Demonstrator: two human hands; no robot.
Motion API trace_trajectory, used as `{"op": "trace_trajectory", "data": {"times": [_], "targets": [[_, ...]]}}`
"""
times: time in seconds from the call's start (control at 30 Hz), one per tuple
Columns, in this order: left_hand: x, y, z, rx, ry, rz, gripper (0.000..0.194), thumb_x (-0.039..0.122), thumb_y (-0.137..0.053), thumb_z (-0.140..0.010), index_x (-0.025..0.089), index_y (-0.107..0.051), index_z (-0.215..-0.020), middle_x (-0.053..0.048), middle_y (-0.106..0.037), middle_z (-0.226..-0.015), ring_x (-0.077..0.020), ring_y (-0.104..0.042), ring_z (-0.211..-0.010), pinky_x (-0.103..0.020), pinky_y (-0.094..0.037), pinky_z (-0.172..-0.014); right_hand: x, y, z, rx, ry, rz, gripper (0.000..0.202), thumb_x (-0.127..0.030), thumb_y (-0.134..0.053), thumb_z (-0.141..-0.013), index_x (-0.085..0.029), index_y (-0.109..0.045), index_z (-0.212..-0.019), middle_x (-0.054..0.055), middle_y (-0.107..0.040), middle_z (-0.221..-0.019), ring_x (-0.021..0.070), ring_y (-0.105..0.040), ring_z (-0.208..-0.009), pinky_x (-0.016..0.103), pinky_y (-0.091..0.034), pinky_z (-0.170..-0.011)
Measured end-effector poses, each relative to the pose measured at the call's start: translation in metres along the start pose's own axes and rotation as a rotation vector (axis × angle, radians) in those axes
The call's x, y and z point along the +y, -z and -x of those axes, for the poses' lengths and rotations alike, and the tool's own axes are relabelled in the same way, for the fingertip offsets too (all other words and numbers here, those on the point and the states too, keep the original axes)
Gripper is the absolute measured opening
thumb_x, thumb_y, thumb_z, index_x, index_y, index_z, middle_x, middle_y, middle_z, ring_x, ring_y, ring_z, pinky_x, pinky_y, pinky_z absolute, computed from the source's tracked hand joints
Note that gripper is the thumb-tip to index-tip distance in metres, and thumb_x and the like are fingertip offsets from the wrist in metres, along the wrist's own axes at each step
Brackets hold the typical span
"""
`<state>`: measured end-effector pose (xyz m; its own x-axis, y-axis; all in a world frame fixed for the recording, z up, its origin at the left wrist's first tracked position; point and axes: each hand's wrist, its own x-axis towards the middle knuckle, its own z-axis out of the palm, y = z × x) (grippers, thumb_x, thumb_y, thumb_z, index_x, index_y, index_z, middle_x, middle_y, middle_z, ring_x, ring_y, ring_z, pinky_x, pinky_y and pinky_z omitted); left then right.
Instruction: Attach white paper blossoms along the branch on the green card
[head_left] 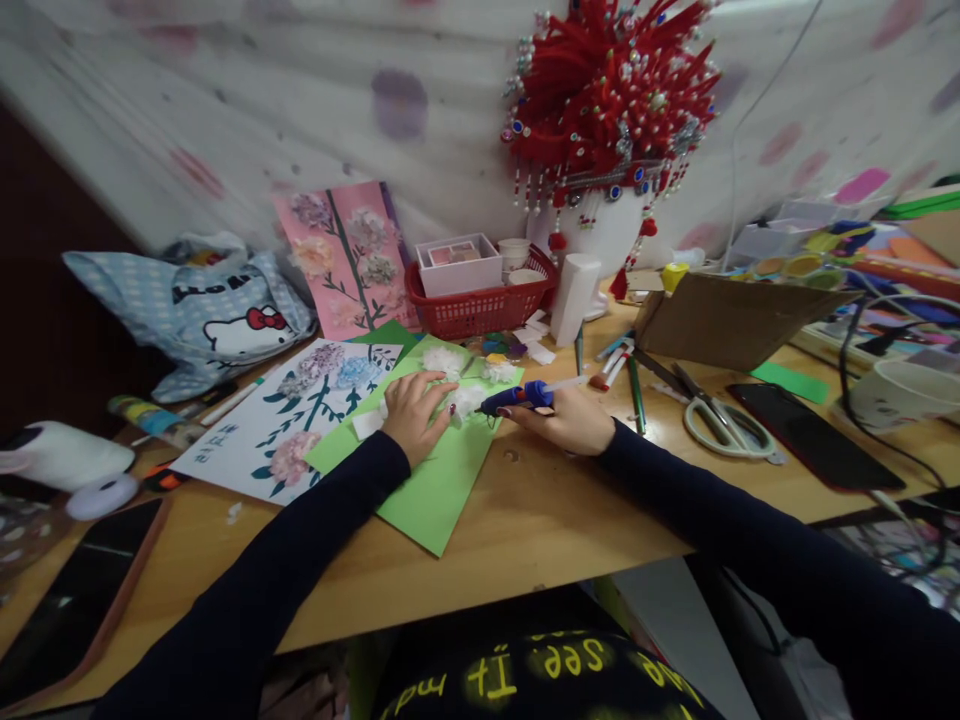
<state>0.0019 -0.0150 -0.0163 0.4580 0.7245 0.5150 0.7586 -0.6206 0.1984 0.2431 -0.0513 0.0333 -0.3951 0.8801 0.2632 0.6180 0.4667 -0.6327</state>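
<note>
A green sheet of paper point(427, 500) lies on the wooden table, with white ruffled flowers point(442, 360) on its upper part. My left hand point(415, 412) rests on the sheet, fingers bent at the edge of a white flower point(466, 402); whether it pinches the petals is not clear. From the right, my right hand point(570, 418) grips a blue glue gun point(529, 395), its dark nozzle pointing left at that same flower.
White flower artwork point(255, 440) lies left of the green sheet. Behind stand a pink flower picture point(349, 260), a red basket point(469, 318) and a red beaded headdress point(622, 110). Scissors point(724, 425), a black phone point(817, 435) and a paper cup point(904, 390) are at right.
</note>
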Motion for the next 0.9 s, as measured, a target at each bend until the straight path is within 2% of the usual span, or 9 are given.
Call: {"op": "trace_trajectory", "data": {"times": [0.1,0.17,0.3,0.4,0.67,0.8,0.9], "targets": [[0.0,0.0,0.0,0.033,-0.011,0.018,0.033,0.029,-0.043,-0.086,0.022,-0.061,-0.113,-0.009,-0.058,-0.119,-0.0267,-0.045,-0.112,-0.045,-0.028,-0.096,-0.002,-0.001,0.0,-0.019,0.005,0.022,0.031,-0.037,-0.053,-0.084,-0.013,-0.072,-0.077,0.0,-0.058,-0.055,0.0104,-0.045,-0.05,0.023,-0.034,-0.05],[0.001,0.001,0.001,0.044,-0.045,0.024,0.033,0.024,-0.043,-0.084,0.025,-0.062,-0.111,-0.007,-0.057,-0.12,-0.0263,-0.045,-0.112,-0.045,-0.028,-0.095,-0.003,-0.002,0.0,-0.023,0.012,0.013,0.032,-0.037,-0.052,-0.085,-0.014,-0.072,-0.075,0.002,-0.062,-0.058,0.0115,-0.05,-0.053,0.023,-0.037,-0.052],[0.001,0.0,0.002,0.051,-0.091,0.029,0.038,0.017,-0.042,-0.08,0.026,-0.062,-0.111,-0.006,-0.057,-0.121,-0.0258,-0.044,-0.114,-0.045,-0.027,-0.095,-0.002,-0.004,0.0,-0.014,0.034,0.003,0.031,-0.036,-0.052,-0.085,-0.016,-0.073,-0.096,0.005,-0.072,-0.078,0.0158,-0.061,-0.067,0.024,-0.044,-0.061],[0.0,-0.001,0.002,0.083,-0.07,0.042,0.037,0.019,-0.043,-0.079,0.023,-0.062,-0.11,-0.007,-0.058,-0.119,-0.0261,-0.045,-0.112,-0.045,-0.027,-0.095,-0.002,-0.005,0.0,-0.022,0.061,-0.019,0.032,-0.035,-0.053,-0.084,-0.016,-0.073,-0.101,0.005,-0.074,-0.087,0.0174,-0.064,-0.074,0.025,-0.046,-0.065],[0.0,0.0,0.002,0.061,-0.03,0.047,0.036,0.021,-0.045,-0.077,0.023,-0.061,-0.109,-0.007,-0.059,-0.118,-0.0262,-0.045,-0.112,-0.045,-0.028,-0.094,-0.007,-0.005,0.001,-0.047,0.041,0.003,0.029,-0.032,-0.052,-0.085,-0.016,-0.074,-0.096,0.004,-0.074,-0.082,0.0155,-0.064,-0.068,0.023,-0.045,-0.061],[0.0,0.0,0.003,0.061,-0.024,0.053,0.035,0.02,-0.046,-0.075,0.023,-0.062,-0.107,-0.007,-0.059,-0.117,-0.0263,-0.046,-0.112,-0.045,-0.028,-0.094,-0.002,-0.003,0.004,-0.028,0.043,0.042,0.03,-0.034,-0.052,-0.085,-0.016,-0.073,-0.098,0.006,-0.074,-0.086,0.0168,-0.065,-0.071,0.025,-0.045,-0.062],[0.0,0.0,0.003,0.062,-0.032,0.064,0.035,0.019,-0.047,-0.075,0.022,-0.061,-0.106,-0.007,-0.059,-0.117,-0.0265,-0.046,-0.112,-0.045,-0.028,-0.094,0.003,-0.001,0.007,-0.009,0.01,0.094,0.029,-0.036,-0.054,-0.085,-0.017,-0.074,-0.096,0.005,-0.074,-0.081,0.016,-0.064,-0.066,0.024,-0.044,-0.059]]}}
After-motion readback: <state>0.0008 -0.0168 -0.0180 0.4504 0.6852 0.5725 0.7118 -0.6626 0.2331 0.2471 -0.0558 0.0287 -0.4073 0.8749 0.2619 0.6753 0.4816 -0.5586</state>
